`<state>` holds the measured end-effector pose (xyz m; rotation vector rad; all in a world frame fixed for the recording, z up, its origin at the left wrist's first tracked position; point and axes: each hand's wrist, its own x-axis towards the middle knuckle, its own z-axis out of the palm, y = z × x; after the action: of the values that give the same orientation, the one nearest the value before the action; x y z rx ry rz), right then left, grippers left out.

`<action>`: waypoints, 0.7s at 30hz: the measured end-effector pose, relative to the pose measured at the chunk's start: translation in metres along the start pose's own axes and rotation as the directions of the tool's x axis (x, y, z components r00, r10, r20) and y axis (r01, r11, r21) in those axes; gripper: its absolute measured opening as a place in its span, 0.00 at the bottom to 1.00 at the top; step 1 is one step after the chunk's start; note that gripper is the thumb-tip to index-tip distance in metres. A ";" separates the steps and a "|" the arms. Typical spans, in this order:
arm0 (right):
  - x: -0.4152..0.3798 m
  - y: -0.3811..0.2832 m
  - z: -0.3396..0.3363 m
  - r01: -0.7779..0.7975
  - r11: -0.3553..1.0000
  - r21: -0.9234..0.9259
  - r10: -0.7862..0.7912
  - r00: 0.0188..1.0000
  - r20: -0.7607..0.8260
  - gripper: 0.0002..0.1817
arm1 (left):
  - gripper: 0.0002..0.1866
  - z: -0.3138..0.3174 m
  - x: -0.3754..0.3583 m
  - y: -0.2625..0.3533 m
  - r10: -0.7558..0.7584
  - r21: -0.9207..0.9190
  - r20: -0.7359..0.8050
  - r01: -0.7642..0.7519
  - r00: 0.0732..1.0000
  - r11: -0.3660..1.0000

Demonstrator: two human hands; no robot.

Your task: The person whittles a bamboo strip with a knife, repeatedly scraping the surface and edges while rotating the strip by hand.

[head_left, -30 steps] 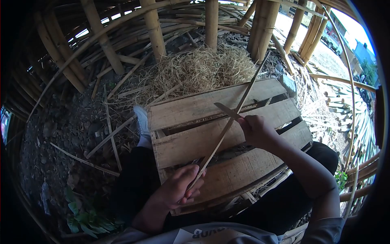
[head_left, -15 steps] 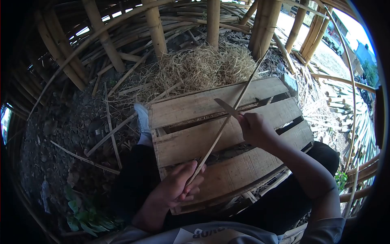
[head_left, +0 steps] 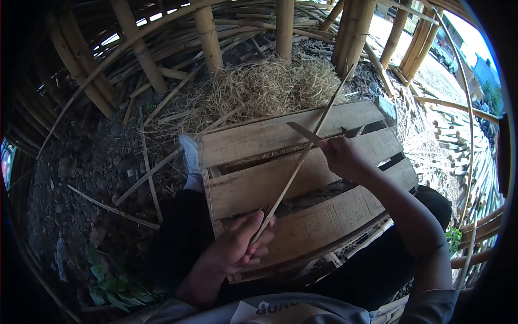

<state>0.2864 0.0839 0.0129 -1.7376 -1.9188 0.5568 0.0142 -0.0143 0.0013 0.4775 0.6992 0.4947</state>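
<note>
My left hand [head_left: 242, 241] is closed around the near end of a long thin bamboo strip [head_left: 290, 183], low over the front left of a slatted wooden crate [head_left: 253, 195]. The strip slants up and away to the right, across the slats and past the crate's far edge. My right hand [head_left: 342, 155] grips a knife [head_left: 303, 131] with a broad blade that points to the upper left. That blade crosses the strip a little beyond its middle. The knife's handle is hidden inside my fingers.
A heap of pale shavings [head_left: 270, 89] lies behind the crate, among upright bamboo posts [head_left: 208, 38]. Loose strips [head_left: 148, 173] are scattered over the dark ground at left. Cut bamboo poles [head_left: 464, 156] are stacked at right. My shoe [head_left: 190, 156] is beside the crate's left edge.
My right hand and the knife have shifted slightly up and to the right along the strip. My left hand keeps its hold in nearly the same place.
</note>
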 end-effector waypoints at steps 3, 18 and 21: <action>-0.036 -0.020 0.030 0.262 0.963 0.058 -0.265 0.963 0.051 0.19 | 0.20 -0.001 -0.004 0.001 -0.012 0.019 -0.043 0.013 0.999 1.000; -0.026 -0.029 0.018 -0.164 0.981 0.100 0.148 0.978 0.148 0.20 | 0.21 -0.002 -0.002 0.003 0.030 0.025 0.009 -0.031 0.999 0.999; -0.053 -0.044 0.033 0.159 0.972 0.171 -0.189 0.966 0.178 0.22 | 0.22 0.003 -0.010 0.003 0.073 0.127 -0.075 -0.063 0.995 0.990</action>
<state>0.2355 0.0270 0.0085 -1.4453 -2.0751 0.8109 0.0088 -0.0184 0.0105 0.6028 0.7951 0.5387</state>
